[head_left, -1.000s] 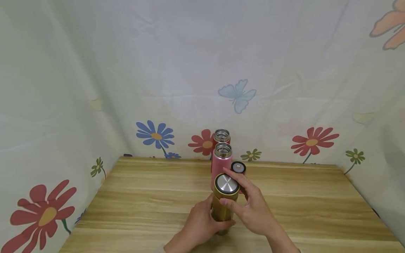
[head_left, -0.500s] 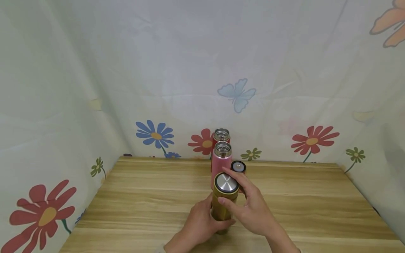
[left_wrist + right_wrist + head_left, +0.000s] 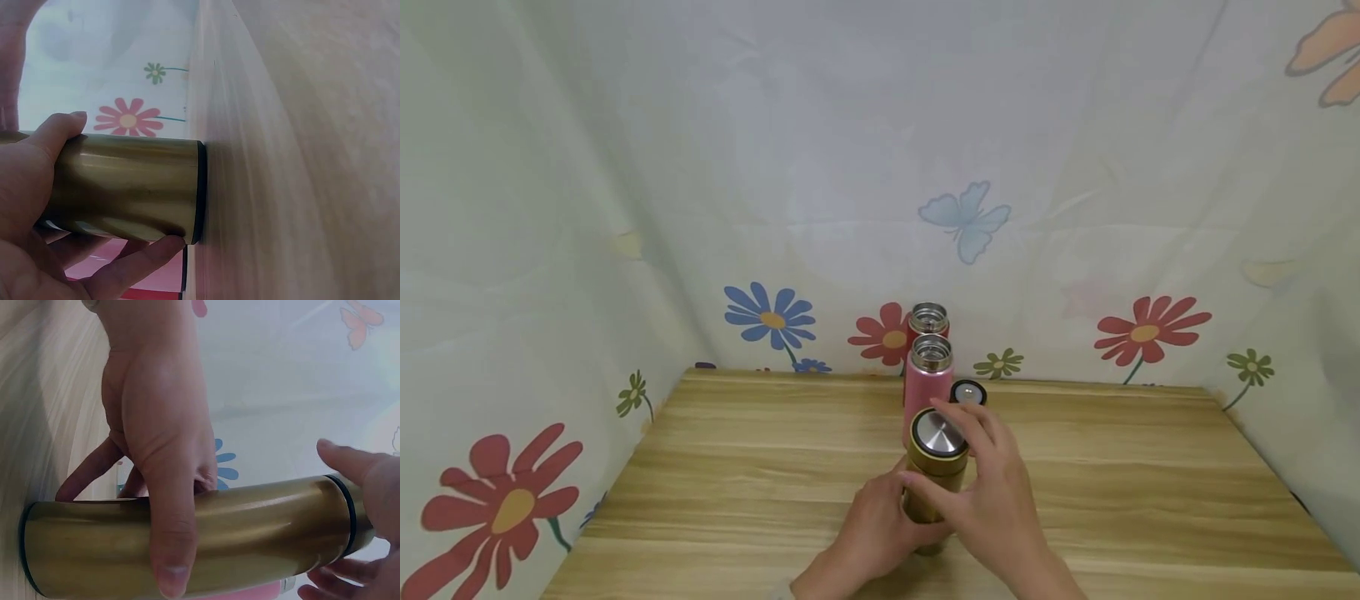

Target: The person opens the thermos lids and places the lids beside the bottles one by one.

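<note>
A gold thermos (image 3: 937, 468) stands upright on the table, its lid (image 3: 938, 432) topped with a steel disc. My left hand (image 3: 874, 523) grips the body low down, thumb across the near side in the right wrist view. Around the lid curls my right hand (image 3: 997, 500), with the index finger over the far rim and the thumb at the near left, low beside the lid seam. Just behind stands a pink thermos (image 3: 928, 388) with an uncovered steel mouth. A red thermos (image 3: 929, 317), likewise uncovered, is mostly hidden behind the pink one.
A round black-rimmed piece (image 3: 968, 392) with a pale centre sits to the right of the pink thermos, partly hidden by the right hand. The wood-grain table (image 3: 760, 467) meets a flower-printed cloth (image 3: 820, 208) at the back and sides.
My right hand has turned about the lid, its thumb sliding left and its wrist shifting left. The left hand keeps its grip, and the thermos stays in place.
</note>
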Motion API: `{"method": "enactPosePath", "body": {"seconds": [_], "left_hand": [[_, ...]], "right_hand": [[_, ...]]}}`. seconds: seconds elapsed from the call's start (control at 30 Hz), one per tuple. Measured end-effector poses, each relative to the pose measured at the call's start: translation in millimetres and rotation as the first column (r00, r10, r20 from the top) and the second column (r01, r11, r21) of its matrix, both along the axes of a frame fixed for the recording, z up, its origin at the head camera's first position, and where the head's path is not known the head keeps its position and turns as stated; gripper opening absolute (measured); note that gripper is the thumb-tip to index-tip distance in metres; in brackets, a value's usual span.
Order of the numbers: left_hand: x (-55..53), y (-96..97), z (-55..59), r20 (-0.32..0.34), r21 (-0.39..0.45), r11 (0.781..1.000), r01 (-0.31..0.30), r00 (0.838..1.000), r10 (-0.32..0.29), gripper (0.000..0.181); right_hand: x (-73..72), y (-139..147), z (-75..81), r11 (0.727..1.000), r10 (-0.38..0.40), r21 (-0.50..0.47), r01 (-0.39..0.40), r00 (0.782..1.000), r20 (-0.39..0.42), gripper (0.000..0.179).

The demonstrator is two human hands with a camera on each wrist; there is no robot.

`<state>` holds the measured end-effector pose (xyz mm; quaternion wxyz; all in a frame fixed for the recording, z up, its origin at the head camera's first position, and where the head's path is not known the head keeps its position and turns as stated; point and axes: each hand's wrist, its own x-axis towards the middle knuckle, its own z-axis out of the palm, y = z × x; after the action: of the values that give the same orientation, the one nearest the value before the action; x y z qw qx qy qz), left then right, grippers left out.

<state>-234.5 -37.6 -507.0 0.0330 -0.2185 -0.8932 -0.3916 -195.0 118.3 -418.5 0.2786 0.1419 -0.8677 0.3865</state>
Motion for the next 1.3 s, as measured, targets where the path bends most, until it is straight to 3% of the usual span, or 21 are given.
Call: {"method": "enactPosePath", "body": {"seconds": [0.2,0.4,0.63,0.9,1.13,1.3], "left_hand": [[0.3,0.9,-0.2,0.014,-0.020,1.000,-0.018,1.000,0.018,0.063],[0.9,0.3,-1.8,-0.011,-0.017,1.000,-0.018,1.000,0.018,0.064],[0.8,-0.3,-0.6,-0.009,-0.020,1.000,-0.024,1.000,0.024,0.068],[-1.2,-0.6,0.6,0.042,-0.038,0.999,-0.010,0.999,0.012,0.075],[-1.9,-0.7,-0.8,0.025,-0.047,0.999,-0.015,1.000,0.016,0.075],[-1.6,-1.0,-0.7,-0.001,-0.022,1.000,-0.009,1.000,0.009,0.070]], "right_hand": [[2.0,-5,-3.6,0.991,-0.117,0.057,0.120,0.992,-0.056,0.078],[2.6,-9,-4.7,0.986,-0.153,0.049,0.157,0.985,-0.073,0.072],[2.1,-10,-3.4,0.990,-0.140,-0.009,0.140,0.990,-0.006,0.068],[0.8,-11,-6.1,0.989,-0.080,-0.117,0.085,0.996,0.046,0.065],[0.6,-11,-6.3,0.988,-0.044,-0.145,0.053,0.997,0.061,0.064],[0.1,-7,-4.9,0.988,0.021,-0.156,-0.013,0.999,0.049,0.066]]}}
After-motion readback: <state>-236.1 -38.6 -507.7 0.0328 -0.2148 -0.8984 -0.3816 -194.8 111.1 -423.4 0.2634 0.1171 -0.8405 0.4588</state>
